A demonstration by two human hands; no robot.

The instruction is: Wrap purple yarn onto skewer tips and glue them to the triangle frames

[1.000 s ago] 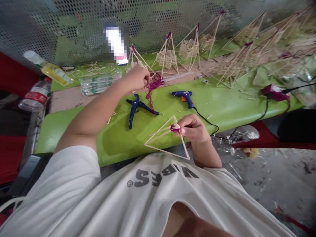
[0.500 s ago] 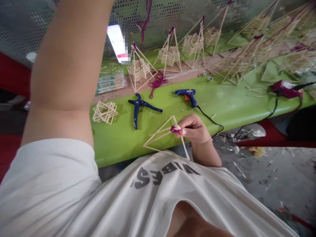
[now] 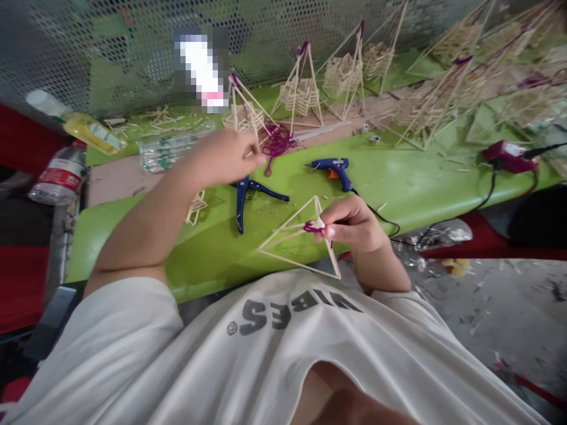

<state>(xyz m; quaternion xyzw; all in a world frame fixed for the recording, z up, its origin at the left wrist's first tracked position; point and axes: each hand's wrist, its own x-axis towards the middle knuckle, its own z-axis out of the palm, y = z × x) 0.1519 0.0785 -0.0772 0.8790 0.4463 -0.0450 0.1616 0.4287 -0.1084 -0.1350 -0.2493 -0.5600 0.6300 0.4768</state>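
At the table's front edge, my right hand [image 3: 354, 224] pinches the tip of a pyramid frame of thin wooden sticks [image 3: 301, 264], where purple yarn [image 3: 313, 226] is wound. My left hand [image 3: 233, 154] is somewhat blurred, its fingers curled together beside a heap of purple yarn [image 3: 278, 141]. Whatever those fingertips hold is too small to make out. Just below that hand lies a blue cutter [image 3: 241, 203], partly covered by it. A blue glue gun [image 3: 336, 170] rests on the green table [image 3: 212, 260]. My left forearm partly hides a stack of stick squares [image 3: 195, 208].
Several finished stick pyramids [image 3: 301, 94] stand along the back. At the left are a yellow liquid bottle [image 3: 95, 133], a clear bottle with a red label [image 3: 57, 177] and packaged sticks [image 3: 162, 152]. The glue gun's cord runs off the front edge near a power socket [image 3: 507, 156].
My left arm has come down from high up, bringing the hand over the table beside the yarn heap. The purple strand hanging at the top is gone from there. My right hand keeps its grip.
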